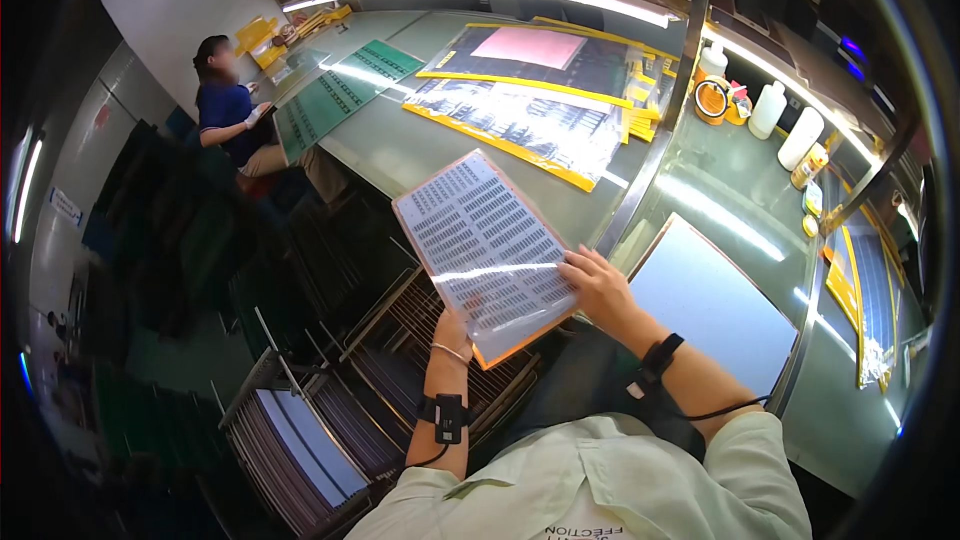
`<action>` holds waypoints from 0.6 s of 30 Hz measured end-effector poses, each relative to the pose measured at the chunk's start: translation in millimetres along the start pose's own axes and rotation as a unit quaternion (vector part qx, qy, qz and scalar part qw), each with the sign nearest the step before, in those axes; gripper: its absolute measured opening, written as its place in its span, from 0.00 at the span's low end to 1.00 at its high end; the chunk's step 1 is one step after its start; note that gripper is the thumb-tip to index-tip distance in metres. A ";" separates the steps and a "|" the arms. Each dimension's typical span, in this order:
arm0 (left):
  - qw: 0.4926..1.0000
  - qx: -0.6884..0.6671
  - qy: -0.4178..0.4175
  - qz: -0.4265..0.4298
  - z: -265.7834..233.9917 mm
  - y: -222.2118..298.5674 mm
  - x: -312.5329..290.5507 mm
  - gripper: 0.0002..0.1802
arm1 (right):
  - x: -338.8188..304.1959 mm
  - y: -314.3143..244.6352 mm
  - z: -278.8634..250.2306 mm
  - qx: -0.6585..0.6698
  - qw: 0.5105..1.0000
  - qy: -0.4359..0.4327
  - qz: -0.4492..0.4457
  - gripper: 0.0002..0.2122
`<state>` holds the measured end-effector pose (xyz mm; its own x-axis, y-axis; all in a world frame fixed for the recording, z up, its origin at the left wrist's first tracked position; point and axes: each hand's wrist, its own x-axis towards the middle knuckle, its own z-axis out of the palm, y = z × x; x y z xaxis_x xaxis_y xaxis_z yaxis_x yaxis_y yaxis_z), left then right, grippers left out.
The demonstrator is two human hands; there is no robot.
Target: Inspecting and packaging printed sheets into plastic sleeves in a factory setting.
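Rack [248, 381] holding several panels [312, 445]; grip of left hand [452, 333] and right hand [603, 290] clamped on patterned sheet [488, 240]

Dark capital lettering [585, 532] runs upside down across the wearer's pale shirt [540, 460], while a blue-and-white wall sign [66, 207] and an orange bottle's label [809, 167] near the tabletop's [690, 150] lamp-lit edge are too small to read.

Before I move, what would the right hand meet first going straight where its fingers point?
The patterned panel, most likely: the right hand seems to touch its right edge, though exact depth is unclear.
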<state>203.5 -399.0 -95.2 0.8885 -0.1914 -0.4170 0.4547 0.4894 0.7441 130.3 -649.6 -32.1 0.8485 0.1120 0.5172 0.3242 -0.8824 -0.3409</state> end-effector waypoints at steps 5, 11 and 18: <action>0.998 0.028 0.039 -0.044 8.1 2.3 -2.1 0.15 | -12.6 30.1 14.3 0.042 0.998 -0.039 -0.012 0.10; 0.995 0.048 0.092 -0.011 11.9 8.0 -13.3 0.19 | 97.8 -11.5 -78.6 -0.004 0.998 0.069 -0.007 0.09; 0.999 0.009 0.027 -0.028 18.5 11.8 -19.5 0.18 | 83.3 3.1 -55.2 0.022 0.998 -0.009 0.050 0.06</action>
<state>192.7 -405.3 -68.6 0.8574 -0.1712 -0.4854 0.5047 0.4641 0.7279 178.9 -668.2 53.2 0.8850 0.0330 0.4645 0.2553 -0.8685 -0.4248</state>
